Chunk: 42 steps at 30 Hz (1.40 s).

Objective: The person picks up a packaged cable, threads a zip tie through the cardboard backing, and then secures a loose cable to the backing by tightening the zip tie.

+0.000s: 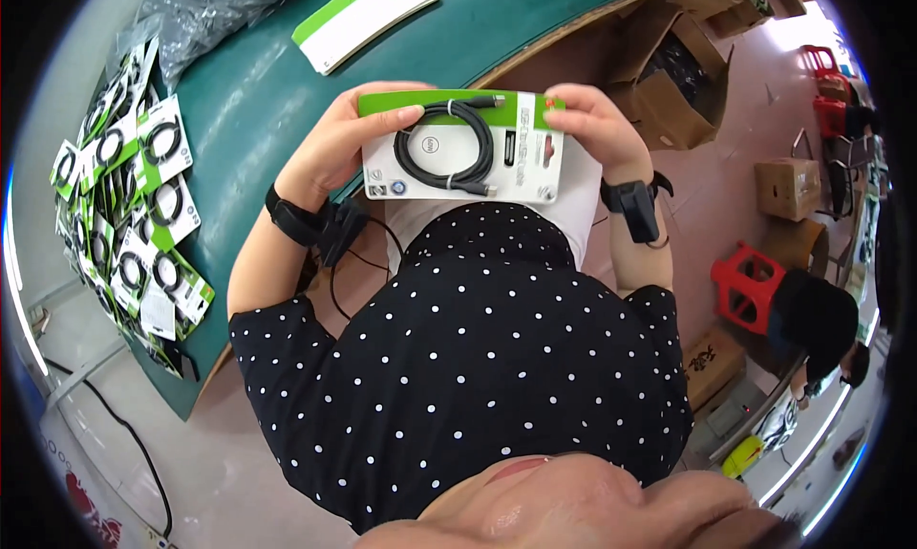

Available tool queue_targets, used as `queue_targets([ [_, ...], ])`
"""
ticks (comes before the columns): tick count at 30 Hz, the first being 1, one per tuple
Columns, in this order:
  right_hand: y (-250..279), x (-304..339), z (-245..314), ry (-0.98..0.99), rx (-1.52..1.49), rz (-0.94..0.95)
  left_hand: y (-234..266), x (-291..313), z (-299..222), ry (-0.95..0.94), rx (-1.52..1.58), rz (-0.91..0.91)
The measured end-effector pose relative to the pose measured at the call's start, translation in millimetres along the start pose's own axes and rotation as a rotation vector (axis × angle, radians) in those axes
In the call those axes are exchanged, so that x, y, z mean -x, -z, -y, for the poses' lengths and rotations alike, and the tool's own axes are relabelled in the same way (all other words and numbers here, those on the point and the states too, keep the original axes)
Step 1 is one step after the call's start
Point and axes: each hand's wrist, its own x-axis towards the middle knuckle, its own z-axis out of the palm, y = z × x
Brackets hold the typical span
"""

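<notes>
Between my two hands is a packaged cable, a black coiled cable on a green and white card under a clear cover. My left hand grips its left edge, thumb across the front beside the coil. At the upper right corner, my right hand pinches the card between thumb and fingers. The package is held over my lap, just in front of the green table's edge. Its back and the fingers behind it are hidden.
On the green table, a heap of similar packaged cables lies at the left. A grey plastic bag and a stack of green and white cards lie farther back. An open cardboard box, red stools and another person are at the right.
</notes>
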Motion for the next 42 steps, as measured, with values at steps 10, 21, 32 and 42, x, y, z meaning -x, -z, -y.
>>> queue_targets([
  [10, -84, -56, -18, 0.009, -0.177, -0.214, -9, 47, 55, -0.203, 0.664, -0.381],
  [21, -112, -34, -22, 0.070, 0.191, -0.228, -14, 55, 83, -0.116, 0.471, -0.189],
  [32, -128, -34, -40, 0.142, 0.109, -0.272, -22, 60, 87, -0.144, 0.505, -0.196],
  [42, -158, -82, -31, 0.137, 0.032, -0.131, 18, 94, 68, -0.216, 0.559, -0.315],
])
